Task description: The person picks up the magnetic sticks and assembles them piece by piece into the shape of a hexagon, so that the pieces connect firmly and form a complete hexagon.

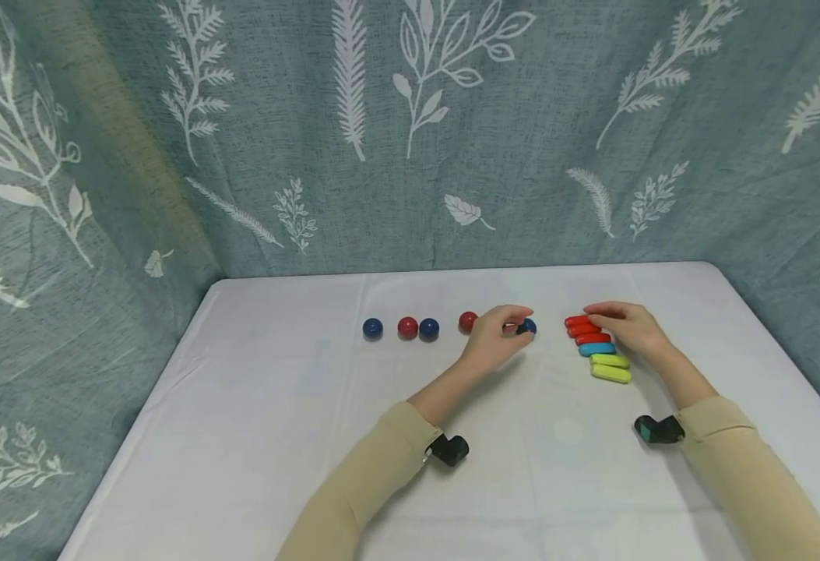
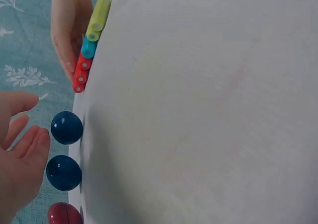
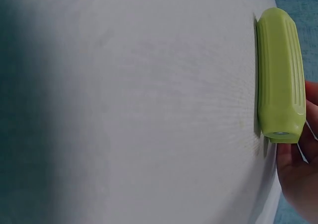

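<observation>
Head view: the left hand (image 1: 489, 338) arches loosely around a blue ball (image 1: 529, 326) on the tabletop (image 1: 241, 436), perhaps to check rolling; the right hand (image 1: 631, 329) touches the farthest red piece (image 1: 575, 320) (pinched or not, I cannot tell). Left wrist: slack fingers (image 2: 39, 144) lie beside that ball. Right wrist: a yellow-green piece (image 3: 280, 75) partly screens the right hand.

In the head view, the left hand (image 1: 494, 339) partly covers a glossy dark blue ball (image 1: 528, 327); whether it touches that ball cannot be told. The right hand (image 1: 630, 326) overlaps one end of the farthest bright red rounded bar (image 1: 575, 320), its exact hold unclear. The bottom edge crops the beige left sleeve (image 1: 360, 483) and beige right sleeve (image 1: 753, 460). The left wrist view cuts off a glossy red ball (image 2: 64, 214). In the right wrist view, a ridged yellow-green bar (image 3: 279, 75) hides some right fingers, and a dark teal patch (image 3: 22, 110) blurs beyond recognition.
</observation>
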`<state>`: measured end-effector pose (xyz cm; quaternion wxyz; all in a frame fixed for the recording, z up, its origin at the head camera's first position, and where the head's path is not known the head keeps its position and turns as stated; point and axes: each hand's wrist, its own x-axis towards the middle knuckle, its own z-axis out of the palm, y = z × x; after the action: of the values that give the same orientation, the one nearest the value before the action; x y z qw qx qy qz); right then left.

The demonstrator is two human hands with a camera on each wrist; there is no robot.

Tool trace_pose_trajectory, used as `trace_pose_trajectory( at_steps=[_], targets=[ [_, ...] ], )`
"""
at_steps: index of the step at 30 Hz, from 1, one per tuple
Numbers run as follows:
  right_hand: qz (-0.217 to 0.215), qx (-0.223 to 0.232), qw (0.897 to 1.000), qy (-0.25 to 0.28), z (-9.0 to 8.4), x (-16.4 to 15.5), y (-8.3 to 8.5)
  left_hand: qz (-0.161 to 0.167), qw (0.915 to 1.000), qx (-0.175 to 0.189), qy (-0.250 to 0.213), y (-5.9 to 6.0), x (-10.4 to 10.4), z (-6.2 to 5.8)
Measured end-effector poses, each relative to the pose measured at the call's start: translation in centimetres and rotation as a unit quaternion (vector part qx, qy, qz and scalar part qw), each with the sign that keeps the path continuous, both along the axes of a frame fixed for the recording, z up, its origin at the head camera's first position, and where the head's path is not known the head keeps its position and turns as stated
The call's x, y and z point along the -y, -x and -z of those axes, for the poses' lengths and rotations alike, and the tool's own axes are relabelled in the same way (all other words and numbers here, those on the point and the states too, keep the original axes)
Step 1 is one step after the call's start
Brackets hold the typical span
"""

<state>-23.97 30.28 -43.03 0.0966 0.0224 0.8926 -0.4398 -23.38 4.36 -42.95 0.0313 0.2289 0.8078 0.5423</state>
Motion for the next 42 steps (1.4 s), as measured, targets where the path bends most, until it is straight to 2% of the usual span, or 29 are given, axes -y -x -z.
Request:
trace_pose_trajectory(
  at_steps=[5,10,13,22,35,39,42],
  targets=[
    [0.004,0.0,1.0,-0.002,0.1,0.0,-0.1,-0.006,0.9973,-0.028,0.068,0.5,-0.6,-0.1],
    [0.005,-0.006,1.0,-0.005,0.2,0.0,-0.1,0.0,0.9876,-0.06,0.145,0.8,-1.1,-0.3],
    [0.004,-0.006,1.0,-0.005,0.3,0.0,0.0,0.008,0.9815,-0.076,0.176,0.9,-1.3,-0.4],
    [0.007,-0.008,1.0,-0.018,0.5,-0.1,0.3,0.035,0.9662,-0.11,0.23,0.6,-1.6,-0.4],
    [0.003,0.01,1.0,-0.003,0.3,0.1,0.2,0.043,0.9503,-0.142,0.274,0.8,-1.8,-0.1],
    [0.001,0.01,1.0,0.0,0.3,0.1,0.2,0.046,0.9429,-0.146,0.296,0.7,-1.8,-0.3],
    [0.001,0.007,1.0,-0.002,0.2,0.1,0.1,0.049,0.9403,-0.142,0.306,0.5,-1.8,-0.5]
  ],
)
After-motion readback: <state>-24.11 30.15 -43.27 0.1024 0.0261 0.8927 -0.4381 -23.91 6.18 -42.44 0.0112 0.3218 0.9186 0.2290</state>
